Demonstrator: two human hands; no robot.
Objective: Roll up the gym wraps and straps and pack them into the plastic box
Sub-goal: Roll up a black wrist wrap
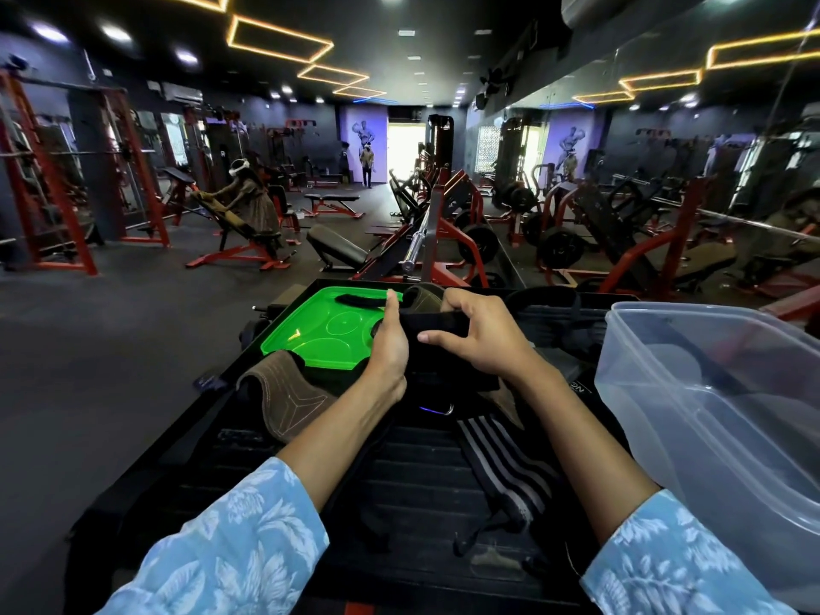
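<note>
Wraps and straps lie spread over the dark ribbed desk (pixel 412 477) below me. Nearest, between my two patterned blue sleeves, a black wrap with grey stripes (pixel 506 470) trails toward my right forearm. Just past it both hands meet on a black strap (pixel 437 330): my left hand (pixel 388 344) has its grip on the strap's left end, fingers pointing up and thumb side toward me, while my right hand (pixel 477 337) has its grip curled over the top, thumb pressed on the near face. Under my left wrist lies a brown leather belt (pixel 284 395) with pale stitching (its far end shows again behind my fingers). White letters sit on something dark by my right forearm, too cut off to read.

To the right stands the clear plastic box (pixel 710 419), tilted toward me, with what look like dark straps showing faintly through its wall. Beyond my hands the green lid (pixel 319 335) lies flat, one black strip across its far edge. Farther off stand red-framed machines, benches and a barbell, with a person leaning at a bench on the left.
</note>
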